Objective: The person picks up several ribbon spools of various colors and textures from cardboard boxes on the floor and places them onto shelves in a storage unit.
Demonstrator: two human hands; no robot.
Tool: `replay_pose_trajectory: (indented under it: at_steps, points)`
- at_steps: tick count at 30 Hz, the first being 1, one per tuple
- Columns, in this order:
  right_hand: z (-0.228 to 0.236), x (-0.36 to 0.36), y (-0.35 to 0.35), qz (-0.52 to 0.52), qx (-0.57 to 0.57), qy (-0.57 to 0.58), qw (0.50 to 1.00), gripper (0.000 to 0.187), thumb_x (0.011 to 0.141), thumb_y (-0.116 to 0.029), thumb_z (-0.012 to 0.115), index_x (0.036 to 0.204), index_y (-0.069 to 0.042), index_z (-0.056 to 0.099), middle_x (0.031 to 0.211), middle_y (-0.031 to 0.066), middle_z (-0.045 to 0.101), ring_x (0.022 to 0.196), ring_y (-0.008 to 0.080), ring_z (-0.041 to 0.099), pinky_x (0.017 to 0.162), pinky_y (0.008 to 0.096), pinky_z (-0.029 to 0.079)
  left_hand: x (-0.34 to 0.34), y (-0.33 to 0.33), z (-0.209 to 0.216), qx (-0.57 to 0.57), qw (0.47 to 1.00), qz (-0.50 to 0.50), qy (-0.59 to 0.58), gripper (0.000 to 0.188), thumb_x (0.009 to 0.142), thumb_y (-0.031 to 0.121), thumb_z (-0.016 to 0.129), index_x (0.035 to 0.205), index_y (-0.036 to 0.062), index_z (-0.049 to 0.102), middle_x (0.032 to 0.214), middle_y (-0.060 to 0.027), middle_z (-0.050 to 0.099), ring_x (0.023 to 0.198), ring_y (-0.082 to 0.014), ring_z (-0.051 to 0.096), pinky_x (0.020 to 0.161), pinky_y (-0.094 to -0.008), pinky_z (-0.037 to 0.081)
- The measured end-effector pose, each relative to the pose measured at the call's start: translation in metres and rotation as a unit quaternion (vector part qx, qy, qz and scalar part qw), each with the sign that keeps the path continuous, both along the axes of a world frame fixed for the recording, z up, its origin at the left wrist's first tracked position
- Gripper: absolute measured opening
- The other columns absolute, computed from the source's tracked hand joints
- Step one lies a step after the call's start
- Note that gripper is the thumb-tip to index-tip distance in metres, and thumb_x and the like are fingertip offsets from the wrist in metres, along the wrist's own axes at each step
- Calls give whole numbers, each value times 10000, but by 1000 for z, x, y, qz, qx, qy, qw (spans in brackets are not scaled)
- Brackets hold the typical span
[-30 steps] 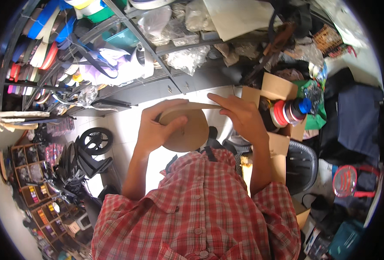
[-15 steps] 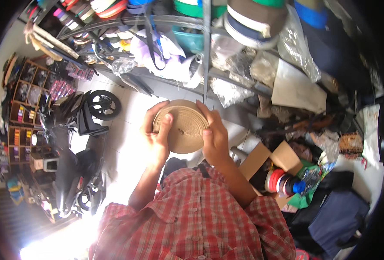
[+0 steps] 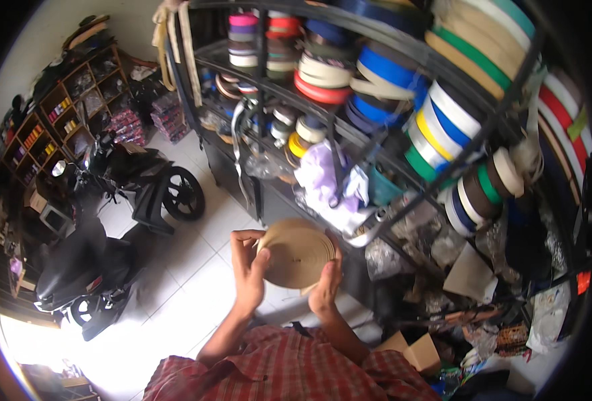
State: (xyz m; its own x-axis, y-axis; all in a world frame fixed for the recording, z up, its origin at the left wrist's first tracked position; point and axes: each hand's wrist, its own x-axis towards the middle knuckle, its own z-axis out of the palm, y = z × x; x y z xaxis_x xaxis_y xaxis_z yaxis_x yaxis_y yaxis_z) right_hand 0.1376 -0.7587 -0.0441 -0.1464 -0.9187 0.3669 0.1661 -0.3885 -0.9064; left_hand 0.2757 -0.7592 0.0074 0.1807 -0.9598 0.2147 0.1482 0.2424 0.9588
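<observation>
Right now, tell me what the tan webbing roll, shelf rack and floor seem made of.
Tan webbing roll: probably woven textile, matte, coiled in thin layers. Shelf rack: likely painted metal, from slim black bars. Floor: probably glazed tile, given joints and glare.

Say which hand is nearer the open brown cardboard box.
Right. The right hand holds the right side of the flat round tan webbing roll, up and left of the brown cardboard box in view; the left hand, on the roll's left side, is farther left.
</observation>
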Motion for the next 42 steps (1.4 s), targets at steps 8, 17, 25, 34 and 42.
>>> replay_pose_trajectory:
  at_steps: [8,17,25,34,42]
  points:
    - [62,86,-60,67,-167,233,956,486,991,-318,323,1267,28,523,1077,169,615,990,278,606,881,363,452,131,-49,46,-78,965,-183,-172,387,863,210,627,1196,38,528,973,-168,664,968,-210,649,828,-336,479]
    - [44,200,-83,-31,16,50,998,574,1012,-394,309,1406,23,302,1377,209,383,1252,300,424,1030,398,333,139,-75,25,-48,981,174,73,449,993,331,401,1275,-11,470,1200,-134,544,1140,-194,477,1009,-314,323]
    - [44,221,-153,-29,26,28,999,542,1013,-395,309,1378,5,335,1330,177,430,1212,263,445,1013,371,353,176,-134,22,-35,988,132,69,513,997,372,368,1239,-62,494,1174,-131,569,1117,-193,502,991,-317,348]
    - [59,233,-275,63,-3,-101,993,514,1019,-337,315,1381,26,354,1358,163,422,1236,253,431,1040,377,321,215,-247,29,-109,991,43,-68,750,874,455,575,1389,-41,346,1329,-191,478,1218,-271,464,1031,-359,337]
    - [102,210,-393,92,-4,-101,991,458,984,-368,389,1292,-33,440,1264,93,484,1196,203,463,1009,354,354,224,-384,43,-258,920,-28,-293,1388,451,385,944,1468,-5,83,1483,-240,216,1386,-368,245,1117,-472,255]
